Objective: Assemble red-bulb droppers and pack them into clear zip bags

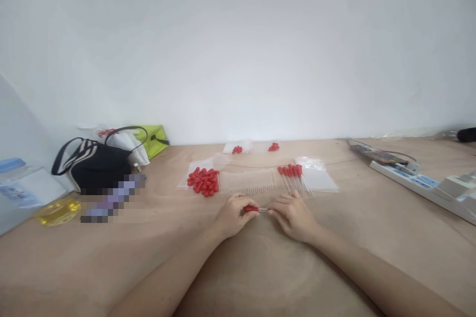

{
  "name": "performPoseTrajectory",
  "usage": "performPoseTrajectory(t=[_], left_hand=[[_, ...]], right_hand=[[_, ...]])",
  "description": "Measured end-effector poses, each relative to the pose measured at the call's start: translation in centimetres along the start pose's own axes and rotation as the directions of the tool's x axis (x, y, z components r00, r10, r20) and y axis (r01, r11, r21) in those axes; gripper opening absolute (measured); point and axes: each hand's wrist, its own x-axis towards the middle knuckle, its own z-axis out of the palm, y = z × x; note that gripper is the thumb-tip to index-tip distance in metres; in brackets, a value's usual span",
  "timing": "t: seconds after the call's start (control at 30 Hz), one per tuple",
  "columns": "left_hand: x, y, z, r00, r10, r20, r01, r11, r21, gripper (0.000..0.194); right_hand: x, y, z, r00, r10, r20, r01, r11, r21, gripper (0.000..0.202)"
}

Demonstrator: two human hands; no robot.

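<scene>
My left hand (234,215) is closed around a red handle (251,209), which lies level just above or on the table. From its right end runs a thin metal shaft (262,209), pinched by the fingers of my right hand (292,214). Whether the shaft sits fully inside the handle cannot be seen. Beyond my left hand lies a pile of loose red handles (203,181). A row of thin metal shafts (247,181) is laid out side by side to its right. Past my right hand several red-handled shafts (292,172) lie together, handles pointing away.
Clear plastic bags (320,176) lie under and beside the parts. Two small groups of red pieces (237,149) rest near the wall. A black bag (102,163) and a yellow-liquid bottle (59,211) stand left. A white power strip (420,190) with a phone (379,156) lies right.
</scene>
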Motion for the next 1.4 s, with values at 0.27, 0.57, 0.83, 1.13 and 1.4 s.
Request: performPoseTrajectory(t=[0.27, 0.57, 0.83, 1.13, 1.4], left_hand=[[-0.2, -2.6, -3.9, 0.956, -0.162, -0.246, 0.257, 0.867, 0.426, 0.025], [-1.0, -5.0, -6.2, 0.792, -0.384, -0.475, 0.606, 0.596, 0.527, 0.02], [-0.9, -5.6, -6.2, 0.829, -0.314, -0.463, 0.556, 0.557, 0.617, 0.017], [-0.7, -5.6, -6.2, 0.794, -0.376, -0.477, 0.603, 0.582, 0.545, 0.01], [-0.7, -5.6, -6.3, 0.774, -0.27, -0.572, 0.581, 0.661, 0.474, 0.002]], right_hand=[[1.8, 2.7, -1.0, 0.894, 0.407, -0.189, -0.441, 0.872, -0.211, 0.026], [4.7, 6.3, 0.2, 0.622, 0.762, -0.18, -0.781, 0.589, -0.205, 0.021], [4.9, 5.9, 0.6, 0.679, 0.708, -0.192, -0.733, 0.645, -0.213, 0.022], [7.3, 4.9, 1.8, 0.659, 0.749, -0.07, -0.738, 0.626, -0.253, 0.023], [8.5, 5.3, 2.2, 0.616, 0.787, -0.031, -0.763, 0.586, -0.274, 0.014]])
